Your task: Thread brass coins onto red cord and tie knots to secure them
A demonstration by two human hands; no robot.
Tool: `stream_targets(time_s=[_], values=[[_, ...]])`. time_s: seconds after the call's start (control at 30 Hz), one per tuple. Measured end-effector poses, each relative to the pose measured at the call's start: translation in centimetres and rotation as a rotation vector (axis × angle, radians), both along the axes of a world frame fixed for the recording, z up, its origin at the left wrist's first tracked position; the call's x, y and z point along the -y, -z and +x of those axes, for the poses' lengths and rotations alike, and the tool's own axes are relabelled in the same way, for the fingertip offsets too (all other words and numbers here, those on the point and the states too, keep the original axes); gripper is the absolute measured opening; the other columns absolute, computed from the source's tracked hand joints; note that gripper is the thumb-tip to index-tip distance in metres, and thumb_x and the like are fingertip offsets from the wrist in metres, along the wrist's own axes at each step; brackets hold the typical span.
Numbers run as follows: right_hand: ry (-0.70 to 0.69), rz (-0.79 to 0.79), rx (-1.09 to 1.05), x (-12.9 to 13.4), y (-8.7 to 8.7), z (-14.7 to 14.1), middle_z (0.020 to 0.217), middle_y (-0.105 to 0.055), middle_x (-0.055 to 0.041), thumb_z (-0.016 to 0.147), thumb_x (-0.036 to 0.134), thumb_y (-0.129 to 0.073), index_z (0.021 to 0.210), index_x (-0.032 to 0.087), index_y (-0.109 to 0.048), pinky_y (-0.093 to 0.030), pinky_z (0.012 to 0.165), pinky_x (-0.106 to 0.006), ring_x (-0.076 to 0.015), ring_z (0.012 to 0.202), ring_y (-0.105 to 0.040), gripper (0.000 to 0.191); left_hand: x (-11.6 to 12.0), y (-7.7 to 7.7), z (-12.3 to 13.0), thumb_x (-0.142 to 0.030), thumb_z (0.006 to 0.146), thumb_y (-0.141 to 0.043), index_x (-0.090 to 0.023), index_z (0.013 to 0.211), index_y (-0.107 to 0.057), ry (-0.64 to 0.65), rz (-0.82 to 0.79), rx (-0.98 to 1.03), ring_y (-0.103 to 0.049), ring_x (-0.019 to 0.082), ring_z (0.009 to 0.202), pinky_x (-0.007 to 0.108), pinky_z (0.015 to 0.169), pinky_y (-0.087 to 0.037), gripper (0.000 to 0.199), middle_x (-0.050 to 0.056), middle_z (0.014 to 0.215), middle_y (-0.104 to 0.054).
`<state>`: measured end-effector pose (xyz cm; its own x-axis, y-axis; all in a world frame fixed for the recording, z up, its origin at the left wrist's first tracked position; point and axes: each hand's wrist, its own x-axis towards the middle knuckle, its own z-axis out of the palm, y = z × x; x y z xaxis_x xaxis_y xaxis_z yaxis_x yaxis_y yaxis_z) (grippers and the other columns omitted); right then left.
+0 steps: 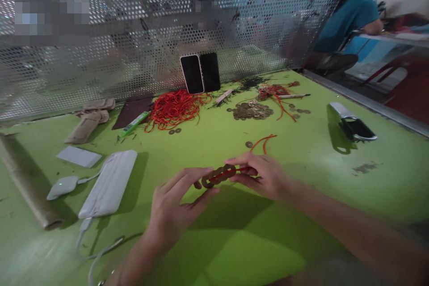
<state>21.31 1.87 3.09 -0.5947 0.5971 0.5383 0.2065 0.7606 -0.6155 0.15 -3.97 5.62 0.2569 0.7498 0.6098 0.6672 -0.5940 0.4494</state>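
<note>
Between my two hands, a little above the green table, is a short row of overlapping old-style coins point(219, 176) strung on red cord. My left hand point(179, 194) pinches the left end of the row between thumb and fingers. At the other end, my right hand point(263, 172) has its fingers closed on the coin string where the cord leaves the last coin. Loose tails of the red cord point(264, 138) rise behind my right hand. A single coin point(249, 145) lies on the table just beyond it.
Farther back lie a tangle of red cord point(174, 109), a coin pile point(253, 111) and a green-cased cutter point(135, 124). Two phones point(192, 73) lean on the perforated metal screen point(134, 31). A white power bank point(109, 183) and bamboo tube point(28, 183) sit left; a person in blue sits right.
</note>
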Motion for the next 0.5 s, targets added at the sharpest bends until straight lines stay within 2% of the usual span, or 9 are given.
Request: stream_targets(time_s=[0.1, 0.3, 0.4, 0.5], values=[[-0.011, 0.011, -0.023, -0.10, 0.03, -0.04, 0.083, -0.069, -0.0050, 0.087, 0.030, -0.055, 0.108, 0.016, -0.053, -0.050, 0.051, -0.017, -0.0092, 0.059, -0.064, 0.026, -0.09, -0.06, -0.07, -0.014, 0.070, -0.071, -0.019, 0.099, -0.062, -0.018, 0.010, -0.012, -0.062, 0.008, 0.066, 0.017, 0.063, -0.051, 0.031, -0.001, 0.082, -0.068], [-0.022, 0.015, -0.021, 0.05, -0.25, -0.17, 0.078, -0.069, -0.0045, 0.087, 0.031, -0.054, 0.106, 0.014, -0.054, -0.046, 0.045, -0.015, -0.0084, 0.053, -0.061, 0.025, 0.02, 0.16, 0.21, -0.013, 0.072, -0.068, -0.019, 0.106, -0.060, -0.044, 0.071, -0.048, -0.065, 0.008, 0.067, 0.018, 0.065, -0.054, 0.035, 0.001, 0.087, -0.071], [-0.015, -0.008, -0.018, 0.11, -0.29, -0.19, 0.078, -0.069, -0.0049, 0.087, 0.031, -0.054, 0.106, 0.014, -0.054, -0.047, 0.047, -0.016, -0.0094, 0.055, -0.062, 0.025, 0.00, 0.25, 0.22, -0.012, 0.072, -0.068, -0.019, 0.110, -0.058, -0.040, 0.071, -0.051, -0.065, 0.008, 0.067, 0.018, 0.066, -0.054, 0.040, 0.001, 0.087, -0.071], [-0.021, -0.013, -0.003, 0.13, -0.27, -0.23, 0.073, -0.068, -0.0035, 0.087, 0.031, -0.054, 0.105, 0.013, -0.054, -0.042, 0.043, -0.015, -0.0080, 0.049, -0.058, 0.025, -0.07, 0.27, 0.19, -0.012, 0.071, -0.069, -0.019, 0.109, -0.059, -0.017, 0.038, -0.026, -0.066, 0.009, 0.070, 0.019, 0.068, -0.054, 0.041, 0.001, 0.090, -0.071]])
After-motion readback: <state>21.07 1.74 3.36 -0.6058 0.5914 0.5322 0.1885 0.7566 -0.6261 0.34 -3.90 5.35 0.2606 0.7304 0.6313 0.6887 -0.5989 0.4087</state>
